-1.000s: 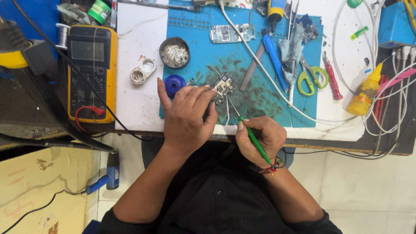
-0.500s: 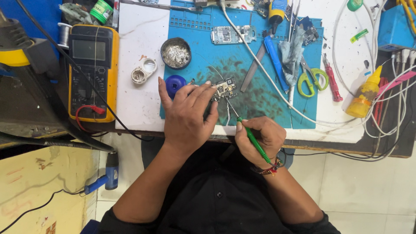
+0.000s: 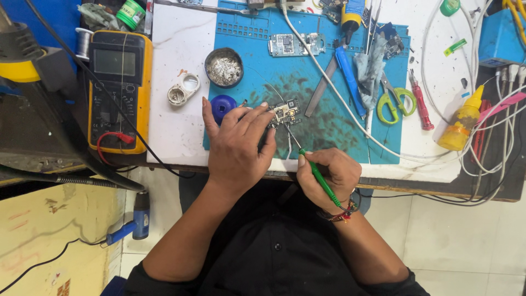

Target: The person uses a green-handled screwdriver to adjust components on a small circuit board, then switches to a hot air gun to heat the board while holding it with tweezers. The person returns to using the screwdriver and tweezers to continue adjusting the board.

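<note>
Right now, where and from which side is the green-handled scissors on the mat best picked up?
Grip the green-handled scissors by their two loop handles, coming from the near, right-hand side. The loops lie open and flat toward the table's front edge, while the blades point away under the grey cloth among other tools. The red-handled screwdriver lies close alongside, so reach in carefully.

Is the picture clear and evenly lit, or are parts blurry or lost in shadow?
Head view: bright, even light on the blue mat, with sharp focus on the small circuit board and both hands; the dark shelf at far left sits in shadow; the table edge bows slightly from the wide lens.
</note>
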